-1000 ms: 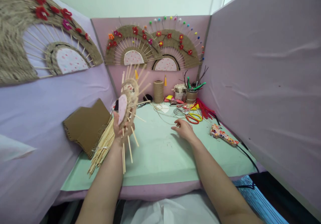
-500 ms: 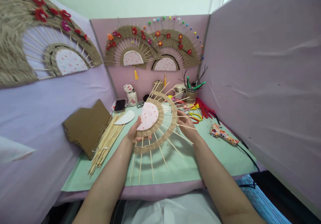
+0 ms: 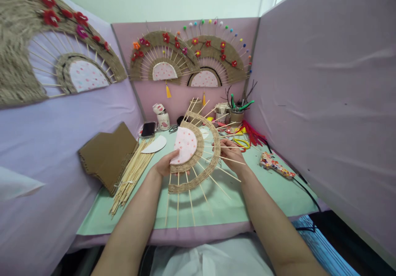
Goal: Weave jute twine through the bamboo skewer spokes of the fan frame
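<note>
A half-round fan frame (image 3: 198, 172) of woven twine on thin sticks is held above the green table, tilted, its sticks fanning right and down. At its centre is a white half-circle with pink dots (image 3: 186, 144). My left hand (image 3: 166, 163) grips the inner corner, thumb on the dotted piece and fingertips showing below the inner twine band. My right hand (image 3: 230, 154) is closed at the outer twine band among the sticks, fingers pinched round its edge. Part of the right fingers is hidden behind the band and sticks.
At left lie brown cardboard (image 3: 107, 154), a stick bundle (image 3: 131, 177), a white half-circle (image 3: 154, 145) and a phone (image 3: 148, 129). Yellow-handled scissors (image 3: 243, 144) and a patterned glue gun (image 3: 276, 166) lie at right. Jars (image 3: 236, 117) stand behind; finished fans (image 3: 163, 55) hang on the panels.
The fan frame has shifted slightly down and right. My left thumb has moved lower on the dotted piece, and my right fingers have curled inward at the outer band.
</note>
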### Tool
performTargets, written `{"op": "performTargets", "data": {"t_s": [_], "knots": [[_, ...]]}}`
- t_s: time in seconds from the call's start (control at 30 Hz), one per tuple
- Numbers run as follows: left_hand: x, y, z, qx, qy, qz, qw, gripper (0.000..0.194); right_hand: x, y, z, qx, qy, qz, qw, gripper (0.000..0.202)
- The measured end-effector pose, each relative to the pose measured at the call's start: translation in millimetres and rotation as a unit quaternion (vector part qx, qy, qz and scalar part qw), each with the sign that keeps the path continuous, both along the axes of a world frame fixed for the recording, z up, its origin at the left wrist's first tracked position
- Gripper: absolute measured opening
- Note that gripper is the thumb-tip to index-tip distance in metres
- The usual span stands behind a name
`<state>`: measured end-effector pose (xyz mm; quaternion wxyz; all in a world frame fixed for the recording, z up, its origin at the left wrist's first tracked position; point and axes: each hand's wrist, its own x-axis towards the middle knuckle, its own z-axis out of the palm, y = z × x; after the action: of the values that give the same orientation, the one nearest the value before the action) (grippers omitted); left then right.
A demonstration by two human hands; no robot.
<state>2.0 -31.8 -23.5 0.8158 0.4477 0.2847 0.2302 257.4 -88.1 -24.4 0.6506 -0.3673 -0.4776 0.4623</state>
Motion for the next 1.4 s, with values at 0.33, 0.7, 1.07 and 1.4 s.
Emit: {"op": "performTargets", "data": {"t_s": [0.33,0.7,1.07,1.4], "knots": [[13,1,11.5,0.049,-0.05,0.144,0.987,0.047,-3,6,-7.9,-0.006,0.015,0.001,1.0,0.027],[-46,-13,6.3,0.024,0.016,0.132,0.991,0.055,0,6,-14.3,0.117,-0.296,-0.159,0.934,0.021],[-60,-6,2.1,0.052,0.044,0.129,0.989,0.053,4,1,-9.6,0.086,-0.297,-0.248,0.918,0.027],[-54,-12,7.9,0.028,0.079,0.14,0.987,0.056,18,2,-5.5,0.14,-0.344,-0.306,0.877,0.019]]}}
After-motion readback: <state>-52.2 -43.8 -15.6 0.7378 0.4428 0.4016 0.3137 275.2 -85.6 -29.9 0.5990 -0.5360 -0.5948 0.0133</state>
